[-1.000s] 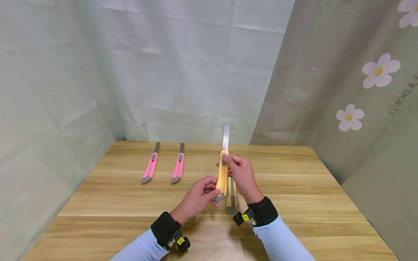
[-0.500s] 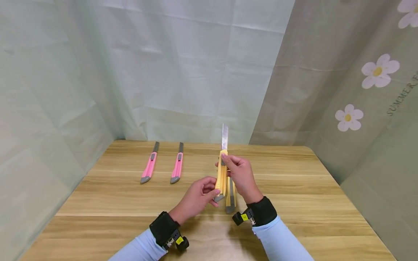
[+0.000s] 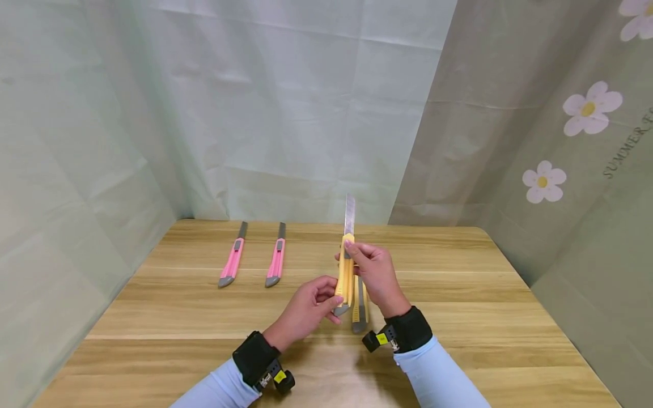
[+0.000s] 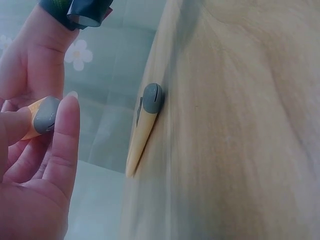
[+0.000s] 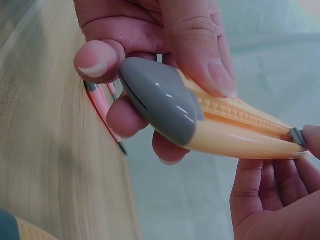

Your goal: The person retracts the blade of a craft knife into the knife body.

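Both hands hold a yellow utility knife [image 3: 344, 280] raised over the table, its long metal blade [image 3: 349, 214] extended and pointing away. My left hand [image 3: 308, 309] pinches the handle near its grey end cap [image 5: 157, 97]. Higher up, my right hand [image 3: 377, 277] grips the handle, its thumb at the grey slider [image 5: 297, 136] near the blade end. A second yellow utility knife [image 3: 359, 314] lies on the table just behind the held one, its upper part hidden by the right hand. In the left wrist view, this lying knife [image 4: 142, 130] appears apart from the hands.
Two pink utility knives [image 3: 233, 260] [image 3: 276, 260] lie side by side on the left of the wooden table [image 3: 168, 311], grey blade ends pointing away. Pale curtains [image 3: 285, 113] surround the table's back and sides. A black strap with a small camera [image 3: 255, 357] sits on each wrist.
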Demonstrator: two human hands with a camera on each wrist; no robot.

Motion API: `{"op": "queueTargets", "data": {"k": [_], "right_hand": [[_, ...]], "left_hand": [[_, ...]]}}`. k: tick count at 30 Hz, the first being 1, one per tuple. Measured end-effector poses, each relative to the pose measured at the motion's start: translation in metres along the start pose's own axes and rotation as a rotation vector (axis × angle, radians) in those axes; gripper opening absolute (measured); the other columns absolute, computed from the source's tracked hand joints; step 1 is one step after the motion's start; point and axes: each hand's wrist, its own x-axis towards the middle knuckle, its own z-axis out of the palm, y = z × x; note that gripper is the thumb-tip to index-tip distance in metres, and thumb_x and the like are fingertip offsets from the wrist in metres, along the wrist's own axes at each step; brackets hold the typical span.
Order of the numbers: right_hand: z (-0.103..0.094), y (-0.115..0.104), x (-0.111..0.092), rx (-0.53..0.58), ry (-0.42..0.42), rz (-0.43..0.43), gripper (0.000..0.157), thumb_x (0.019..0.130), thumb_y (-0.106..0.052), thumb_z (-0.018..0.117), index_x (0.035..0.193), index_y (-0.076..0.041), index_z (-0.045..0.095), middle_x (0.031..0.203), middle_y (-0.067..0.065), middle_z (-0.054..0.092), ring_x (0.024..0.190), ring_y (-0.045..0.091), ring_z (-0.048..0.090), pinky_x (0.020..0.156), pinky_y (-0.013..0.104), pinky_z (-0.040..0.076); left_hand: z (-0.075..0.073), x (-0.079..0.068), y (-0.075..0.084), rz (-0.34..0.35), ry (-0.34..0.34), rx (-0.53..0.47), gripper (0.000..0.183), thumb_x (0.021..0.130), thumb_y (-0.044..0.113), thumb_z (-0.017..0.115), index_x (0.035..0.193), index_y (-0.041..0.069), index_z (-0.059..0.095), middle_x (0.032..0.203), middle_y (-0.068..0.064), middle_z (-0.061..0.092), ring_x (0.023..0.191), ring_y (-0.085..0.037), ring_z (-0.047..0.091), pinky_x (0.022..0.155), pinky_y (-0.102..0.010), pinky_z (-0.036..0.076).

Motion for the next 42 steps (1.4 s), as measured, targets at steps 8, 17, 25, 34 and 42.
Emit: {"op": "queueTargets", "data": {"k": [8, 17, 25, 34, 42], "right_hand": [[0.0003, 0.0007, -0.0001, 0.013, -0.003, 0.004, 0.035, 0.101, -0.029, 0.068, 0.116, 0.001, 0.075, 0.097, 0.016, 0.079, 0.088, 0.016, 0.073, 0.076, 0.031, 0.063], [0.0001, -0.0005, 0.0001, 0.064, -0.02, 0.026, 0.035, 0.102, -0.025, 0.066, 0.121, 0.004, 0.072, 0.09, 0.002, 0.079, 0.086, 0.014, 0.071, 0.076, 0.028, 0.063], [0.0002, 0.0, 0.0005, 0.056, -0.054, 0.023, 0.033, 0.101, -0.022, 0.067, 0.123, 0.003, 0.071, 0.1, 0.01, 0.079, 0.085, 0.01, 0.069, 0.074, 0.025, 0.06], [-0.0006, 0.0023, 0.0008, 0.061, -0.052, 0.031, 0.034, 0.101, -0.023, 0.067, 0.123, 0.002, 0.071, 0.105, 0.017, 0.078, 0.086, 0.011, 0.069, 0.075, 0.025, 0.06], [-0.0025, 0.0008, 0.0001, 0.063, -0.072, 0.031, 0.035, 0.102, -0.023, 0.065, 0.125, 0.003, 0.07, 0.096, -0.002, 0.08, 0.087, 0.011, 0.068, 0.073, 0.023, 0.057]], "left_hand": [[0.0005, -0.0006, 0.0003, -0.009, 0.006, 0.004, 0.027, 0.101, 0.009, 0.063, 0.128, 0.003, 0.061, 0.109, -0.016, 0.07, 0.087, -0.022, 0.07, 0.068, -0.039, 0.068], [0.0008, -0.0002, 0.0006, -0.005, 0.01, 0.008, 0.026, 0.102, 0.008, 0.063, 0.127, 0.003, 0.061, 0.109, -0.017, 0.07, 0.088, -0.022, 0.07, 0.069, -0.039, 0.068], [0.0, -0.0003, 0.0025, -0.012, 0.024, -0.006, 0.028, 0.102, 0.008, 0.062, 0.129, 0.004, 0.061, 0.109, -0.017, 0.07, 0.091, -0.031, 0.07, 0.071, -0.045, 0.067], [0.0007, -0.0013, 0.005, 0.0, 0.02, -0.01, 0.028, 0.101, 0.007, 0.063, 0.129, 0.003, 0.061, 0.107, -0.017, 0.07, 0.09, -0.031, 0.07, 0.069, -0.043, 0.068], [0.0001, -0.0006, 0.0033, 0.011, 0.014, -0.009, 0.027, 0.101, 0.007, 0.063, 0.128, 0.004, 0.062, 0.106, -0.017, 0.069, 0.091, -0.035, 0.07, 0.07, -0.048, 0.067]]}}
